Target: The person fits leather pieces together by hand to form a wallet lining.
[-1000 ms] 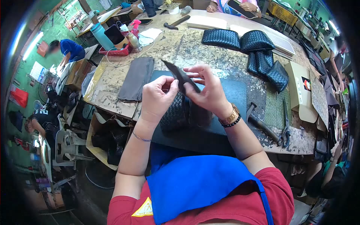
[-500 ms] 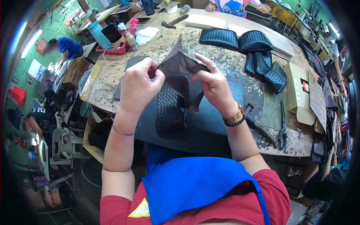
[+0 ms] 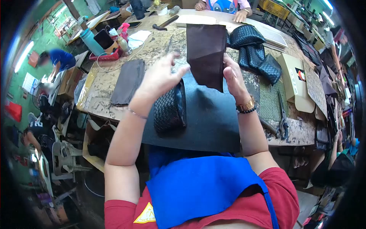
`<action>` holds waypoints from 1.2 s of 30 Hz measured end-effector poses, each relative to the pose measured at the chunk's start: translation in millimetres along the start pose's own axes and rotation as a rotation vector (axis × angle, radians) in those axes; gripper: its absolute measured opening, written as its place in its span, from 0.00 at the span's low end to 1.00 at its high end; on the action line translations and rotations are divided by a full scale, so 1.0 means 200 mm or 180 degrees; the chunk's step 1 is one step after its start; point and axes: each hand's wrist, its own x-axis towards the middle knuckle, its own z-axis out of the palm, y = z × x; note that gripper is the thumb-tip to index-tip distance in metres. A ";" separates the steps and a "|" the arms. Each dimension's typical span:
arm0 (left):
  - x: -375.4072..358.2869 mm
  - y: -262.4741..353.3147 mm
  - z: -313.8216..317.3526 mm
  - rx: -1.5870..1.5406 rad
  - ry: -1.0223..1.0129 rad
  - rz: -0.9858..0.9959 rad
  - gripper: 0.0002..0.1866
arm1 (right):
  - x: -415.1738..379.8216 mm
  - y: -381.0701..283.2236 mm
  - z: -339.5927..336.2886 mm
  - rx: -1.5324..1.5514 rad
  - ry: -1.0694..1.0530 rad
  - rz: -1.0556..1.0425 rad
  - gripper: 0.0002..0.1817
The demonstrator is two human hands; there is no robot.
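My right hand (image 3: 233,76) holds up a dark brown piece of lining fabric (image 3: 206,53) by its right edge, spread flat and hanging in front of me. My left hand (image 3: 162,74) is just left of the fabric with fingers spread, touching nothing that I can see. Below the hands a black woven leather pouch (image 3: 169,110) lies on a black cutting mat (image 3: 213,118) at the near edge of the worktable.
Several black woven pouches (image 3: 256,51) are piled at the back right beside a cardboard box (image 3: 295,82). A grey fabric stack (image 3: 127,82) lies left. Scissors (image 3: 283,122) and a hammer (image 3: 166,22) rest on the worn table. Other people work around.
The folded lining has been opened out and lifted higher; my left hand has let go of it and opened, while my right hand keeps hold. The woven pouch stays on the mat.
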 end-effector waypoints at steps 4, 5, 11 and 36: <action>0.02 -0.10 0.15 0.1098 -0.0909 -0.0474 0.32 | 0.01 0.03 0.02 -0.0062 0.0128 0.0934 0.30; 0.03 -0.15 0.15 0.0951 -0.1072 -0.0507 0.30 | 0.02 0.05 0.04 0.0056 0.0225 0.1018 0.21; -0.14 -0.30 -0.04 -0.1144 -0.0083 -0.0878 0.24 | 0.11 0.11 -0.01 0.0258 -0.0734 0.1793 0.13; -0.51 -0.43 0.07 -0.1585 0.0397 -0.0575 0.08 | -0.03 0.03 0.65 -0.2511 -0.3165 0.1301 0.12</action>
